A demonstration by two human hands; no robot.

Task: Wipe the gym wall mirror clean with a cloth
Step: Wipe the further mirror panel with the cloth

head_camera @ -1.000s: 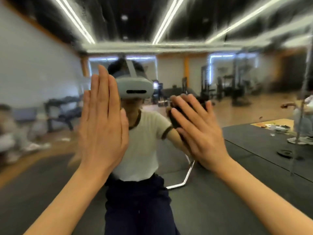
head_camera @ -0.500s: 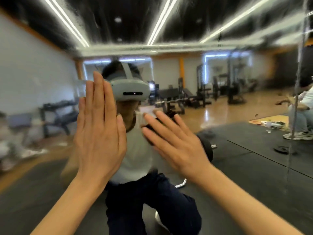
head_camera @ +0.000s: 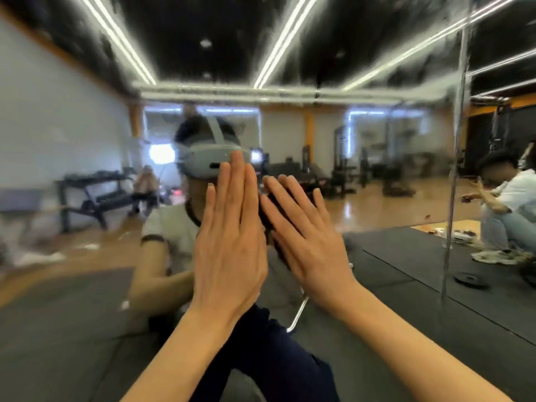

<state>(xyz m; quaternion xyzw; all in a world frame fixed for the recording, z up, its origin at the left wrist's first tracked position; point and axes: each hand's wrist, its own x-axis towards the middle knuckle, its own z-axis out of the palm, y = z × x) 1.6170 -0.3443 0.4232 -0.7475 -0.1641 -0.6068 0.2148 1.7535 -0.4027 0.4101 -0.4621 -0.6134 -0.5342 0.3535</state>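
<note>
The wall mirror [head_camera: 87, 134] fills the view, its glass streaked and hazy, most of all toward the top. My left hand [head_camera: 229, 248] lies flat on the glass with its fingers straight and together. Just to its right, my right hand [head_camera: 307, 245] presses a dark cloth [head_camera: 268, 219] against the mirror with spread, straight fingers. Only a dark patch of the cloth shows past the fingers; the palm hides the remainder. The two hands nearly touch at the fingers. My own reflection with the headset sits behind them.
A vertical seam [head_camera: 455, 169] between mirror panels runs down the right side. The glass reflects gym machines, a dumbbell rack [head_camera: 92, 195], black floor mats, a weight plate [head_camera: 470, 278] and a person [head_camera: 507, 207] sitting at the far right.
My left hand has moved right until it is close beside the right hand. The right hand slid the cloth leftward over the glass. The view shifted too.
</note>
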